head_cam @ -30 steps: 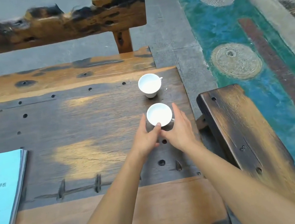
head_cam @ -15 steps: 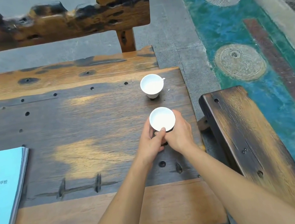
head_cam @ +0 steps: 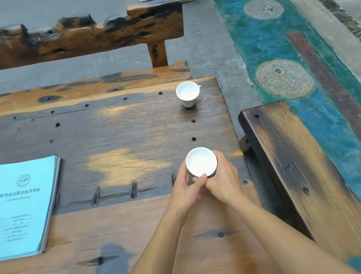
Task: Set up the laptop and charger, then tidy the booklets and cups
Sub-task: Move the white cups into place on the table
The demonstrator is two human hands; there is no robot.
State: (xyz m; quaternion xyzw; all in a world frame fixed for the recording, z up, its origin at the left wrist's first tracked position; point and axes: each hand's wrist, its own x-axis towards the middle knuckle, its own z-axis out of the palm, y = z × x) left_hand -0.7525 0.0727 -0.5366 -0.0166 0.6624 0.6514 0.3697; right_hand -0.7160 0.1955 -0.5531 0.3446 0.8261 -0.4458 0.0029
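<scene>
Hands, left (head_cam: 186, 190) and right (head_cam: 224, 183), cup near cup (head_cam: 201, 161); far cup (head_cam: 187, 92) ahead, booklets (head_cam: 19, 208) left.

On the desk (head_cam: 109, 133), the booklets (head_cam: 18, 208) lie at the left edge. Far cup (head_cam: 188, 93) stands near the right rear corner. Near cup (head_cam: 201, 161) sits closer in on the right, left hand (head_cam: 187, 190) and right hand (head_cam: 224, 183) cupped around it, thumbs touching. A bench (head_cam: 299, 166) runs along the right, another bench (head_cam: 80, 88) behind.
</scene>
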